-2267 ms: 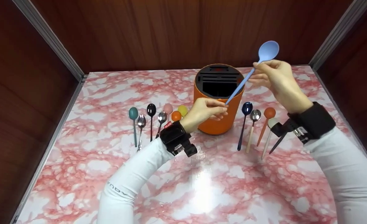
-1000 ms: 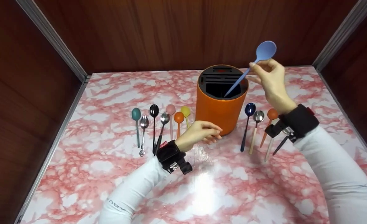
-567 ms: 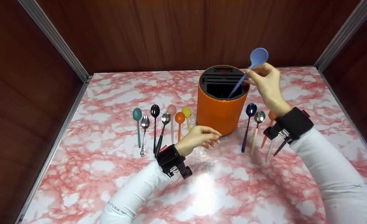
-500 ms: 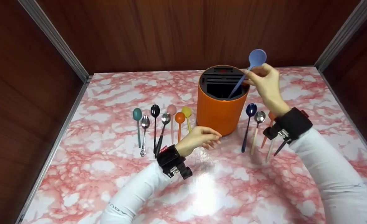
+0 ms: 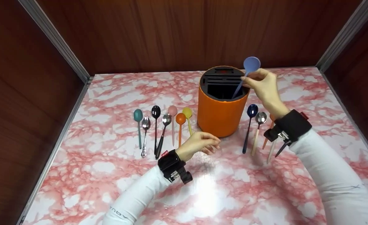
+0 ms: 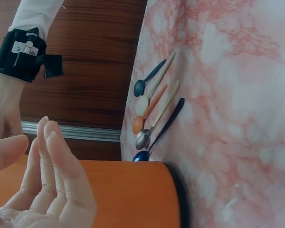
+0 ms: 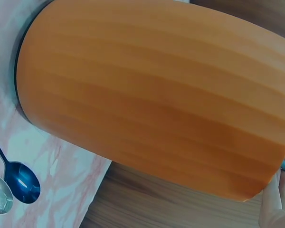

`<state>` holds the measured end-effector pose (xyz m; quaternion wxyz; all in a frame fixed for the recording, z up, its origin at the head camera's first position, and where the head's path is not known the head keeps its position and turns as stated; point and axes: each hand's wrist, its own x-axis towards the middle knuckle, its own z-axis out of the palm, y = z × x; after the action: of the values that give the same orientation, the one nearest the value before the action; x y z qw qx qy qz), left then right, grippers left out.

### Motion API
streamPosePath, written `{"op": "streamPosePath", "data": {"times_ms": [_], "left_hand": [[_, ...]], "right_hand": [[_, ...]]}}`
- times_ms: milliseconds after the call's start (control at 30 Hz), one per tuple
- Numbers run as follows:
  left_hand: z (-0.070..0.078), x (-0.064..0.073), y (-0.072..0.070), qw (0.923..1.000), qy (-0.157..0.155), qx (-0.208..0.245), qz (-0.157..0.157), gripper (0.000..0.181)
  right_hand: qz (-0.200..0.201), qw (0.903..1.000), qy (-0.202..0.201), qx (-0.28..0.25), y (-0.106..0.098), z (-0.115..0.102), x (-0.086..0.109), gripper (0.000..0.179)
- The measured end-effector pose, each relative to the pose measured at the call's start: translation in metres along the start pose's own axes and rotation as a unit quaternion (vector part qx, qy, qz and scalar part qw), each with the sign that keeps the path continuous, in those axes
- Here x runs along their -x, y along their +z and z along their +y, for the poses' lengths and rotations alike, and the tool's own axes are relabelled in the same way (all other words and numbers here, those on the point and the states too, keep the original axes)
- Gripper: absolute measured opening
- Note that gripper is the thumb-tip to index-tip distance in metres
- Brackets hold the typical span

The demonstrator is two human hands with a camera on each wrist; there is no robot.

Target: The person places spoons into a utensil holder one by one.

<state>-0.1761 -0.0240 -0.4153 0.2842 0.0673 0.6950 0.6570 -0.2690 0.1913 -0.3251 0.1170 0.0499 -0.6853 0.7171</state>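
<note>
In the head view my right hand (image 5: 263,87) pinches a light blue spoon (image 5: 252,64) by the handle just below its bowl. The spoon tilts, bowl up, and its handle end reaches into the large front opening of an orange utensil holder (image 5: 219,115) with a black slotted top. My left hand (image 5: 201,144) hovers in front of the holder's base, fingers relaxed and nothing in them. The left wrist view shows that left hand (image 6: 52,185) with its fingers held together beside the orange wall. At the right wrist view's edge, only part of the right hand (image 7: 278,199) shows.
Left of the holder lie several spoons, among them a teal spoon (image 5: 138,115), a black spoon (image 5: 156,112), a pink spoon (image 5: 172,111) and a yellow spoon (image 5: 187,113). To its right lie several more, including a dark blue spoon (image 5: 252,111). Wooden panels enclose the marbled table (image 5: 109,193).
My left hand has let go of the light blue spoon's handle end and dropped lower. My right hand has moved the spoon left and down, its handle end now inside the holder's opening.
</note>
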Motion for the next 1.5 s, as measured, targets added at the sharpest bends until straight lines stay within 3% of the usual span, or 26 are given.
{"op": "streamPosePath", "data": {"times_ms": [100, 200, 333, 600, 833, 933, 1100, 1500], "left_hand": [[-0.008, 0.0, -0.001, 1.0, -0.001, 0.002, 0.001, 0.028], [-0.016, -0.001, -0.002, 1.0, -0.005, -0.003, 0.003, 0.029], [-0.023, -0.002, -0.004, 1.0, -0.008, 0.0, -0.001, 0.03], [-0.035, -0.004, -0.006, 0.9998, -0.006, 0.021, -0.001, 0.031], [-0.039, -0.003, -0.005, 0.9996, -0.009, 0.027, 0.002, 0.031], [-0.039, -0.003, -0.005, 0.9996, -0.01, 0.027, 0.004, 0.032], [-0.04, -0.003, -0.004, 0.9996, -0.01, 0.027, 0.003, 0.032], [-0.042, -0.004, -0.004, 0.9995, -0.01, 0.029, 0.01, 0.031]], "right_hand": [[-0.002, 0.9997, 0.003, 0.022, -0.001, 0.0, 0.0, 0.011], [-0.003, 0.9969, 0.004, 0.079, -0.004, -0.001, 0.001, 0.01], [-0.007, 0.9883, -0.005, 0.153, -0.008, -0.003, 0.002, 0.023], [-0.002, 0.9934, -0.008, 0.114, -0.023, -0.003, 0.007, 0.015], [0.005, 0.9996, 0.005, -0.028, -0.034, 0.002, 0.01, 0.009], [0.011, 0.9985, 0.012, -0.053, -0.039, 0.005, 0.011, 0.007], [0.017, 0.998, 0.023, -0.056, -0.048, 0.012, 0.012, 0.006], [0.001, 0.9985, 0.055, -0.006, -0.068, 0.041, 0.016, 0.01]]}}
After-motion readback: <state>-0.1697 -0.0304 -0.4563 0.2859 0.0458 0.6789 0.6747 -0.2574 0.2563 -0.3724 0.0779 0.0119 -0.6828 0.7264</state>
